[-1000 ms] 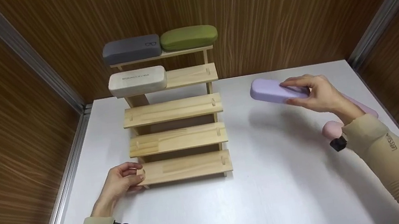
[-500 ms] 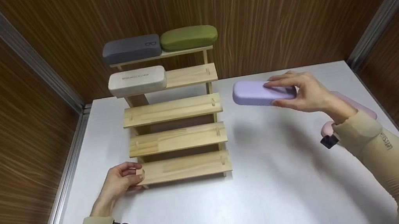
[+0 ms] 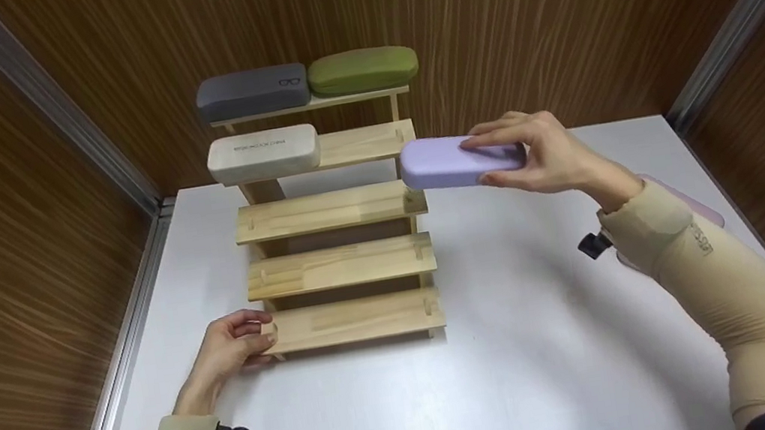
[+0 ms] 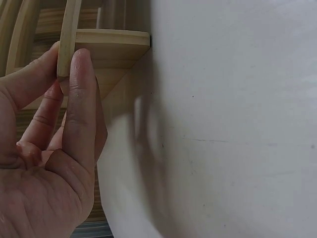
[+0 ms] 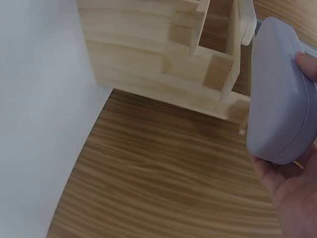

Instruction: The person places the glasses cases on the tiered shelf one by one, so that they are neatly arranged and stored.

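My right hand (image 3: 536,150) grips the right end of a lavender glasses case (image 3: 446,161), holding it in the air by the right end of the wooden tiered rack (image 3: 349,322). In the right wrist view the case (image 5: 280,94) appears tilted, with the thumb on one side and fingers beneath. At the rack's lowest shelf, my left hand (image 3: 232,347) pinches the left end between thumb and fingers; the left wrist view shows the board (image 4: 67,54) between them. A white case (image 3: 263,154) lies on the second shelf from the top, at its left.
A grey case (image 3: 252,92) and a green case (image 3: 362,71) sit side by side on the top shelf. A pink case (image 3: 692,203) lies at the right, partly hidden behind the right forearm. Wood-patterned walls (image 3: 513,21) enclose the white table (image 3: 485,397).
My right hand has carried the lavender case leftward and up the view, to the rack's right end. The left hand keeps its place on the lowest shelf.
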Tool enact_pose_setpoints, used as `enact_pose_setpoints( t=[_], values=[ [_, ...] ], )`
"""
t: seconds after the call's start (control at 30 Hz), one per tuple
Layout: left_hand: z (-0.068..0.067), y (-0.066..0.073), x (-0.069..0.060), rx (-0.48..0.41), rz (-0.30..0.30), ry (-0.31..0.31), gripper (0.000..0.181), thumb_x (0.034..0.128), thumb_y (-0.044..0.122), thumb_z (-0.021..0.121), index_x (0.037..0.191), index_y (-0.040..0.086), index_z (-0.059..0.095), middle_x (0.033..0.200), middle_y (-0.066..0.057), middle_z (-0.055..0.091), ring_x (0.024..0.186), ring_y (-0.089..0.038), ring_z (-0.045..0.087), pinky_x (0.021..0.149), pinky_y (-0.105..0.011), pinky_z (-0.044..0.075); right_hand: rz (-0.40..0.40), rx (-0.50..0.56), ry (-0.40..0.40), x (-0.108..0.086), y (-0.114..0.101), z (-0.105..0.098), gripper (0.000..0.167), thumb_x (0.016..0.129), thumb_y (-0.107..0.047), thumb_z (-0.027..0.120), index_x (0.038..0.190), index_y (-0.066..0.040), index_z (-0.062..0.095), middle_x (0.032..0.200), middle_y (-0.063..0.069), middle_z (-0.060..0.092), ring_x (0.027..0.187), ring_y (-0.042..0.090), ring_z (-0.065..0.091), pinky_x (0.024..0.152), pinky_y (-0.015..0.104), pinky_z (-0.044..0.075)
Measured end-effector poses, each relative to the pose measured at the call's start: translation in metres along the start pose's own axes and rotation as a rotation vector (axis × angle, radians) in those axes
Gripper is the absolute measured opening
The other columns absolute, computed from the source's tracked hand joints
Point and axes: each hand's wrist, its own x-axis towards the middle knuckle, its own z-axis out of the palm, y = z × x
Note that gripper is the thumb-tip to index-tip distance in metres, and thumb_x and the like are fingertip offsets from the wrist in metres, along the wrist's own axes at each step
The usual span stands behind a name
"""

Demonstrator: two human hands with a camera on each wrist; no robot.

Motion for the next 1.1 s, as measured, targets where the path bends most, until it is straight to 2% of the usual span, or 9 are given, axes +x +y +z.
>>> enact_pose_setpoints(
  t=[0.33,0.57,0.73,1.1],
  values=[
    [0.001,0.000,-0.002,0.010,-0.006,0.003,0.045,0.0924,-0.007,0.081,0.135,-0.013,0.066,0.091,0.002,0.068,0.078,-0.010,0.074,0.068,-0.028,0.073,0.014,0.009,-0.036,0.045,-0.008,0.008,0.051,0.089,-0.018,0.092,0.139,-0.012,0.080,0.141,0.018,0.079,0.121,0.039,0.076,0.088,0.017,0.051],
    [0.001,0.001,-0.004,0.000,-0.018,0.003,0.045,0.0939,-0.006,0.081,0.136,-0.012,0.066,0.091,0.003,0.067,0.076,-0.009,0.073,0.067,-0.026,0.072,0.032,0.034,-0.046,0.075,-0.005,0.016,0.049,0.090,-0.016,0.091,0.138,-0.013,0.081,0.141,0.017,0.079,0.124,0.037,0.076,0.091,0.022,0.055],
    [0.001,0.001,-0.004,-0.008,-0.011,0.002,0.046,0.0929,-0.007,0.081,0.136,-0.014,0.065,0.091,0.003,0.067,0.076,-0.009,0.074,0.067,-0.027,0.073,0.038,0.041,-0.064,0.091,0.000,0.026,0.046,0.091,-0.016,0.088,0.137,-0.012,0.081,0.139,0.015,0.080,0.119,0.035,0.076,0.090,0.030,0.058],
    [0.003,0.001,-0.006,-0.008,-0.014,0.001,0.047,0.0930,-0.006,0.082,0.136,-0.014,0.065,0.091,0.003,0.068,0.077,-0.009,0.073,0.067,-0.027,0.073,0.034,0.042,-0.113,0.114,-0.003,0.043,0.048,0.090,-0.015,0.090,0.137,-0.010,0.081,0.140,0.016,0.080,0.124,0.036,0.077,0.103,0.053,0.066]
  ],
)
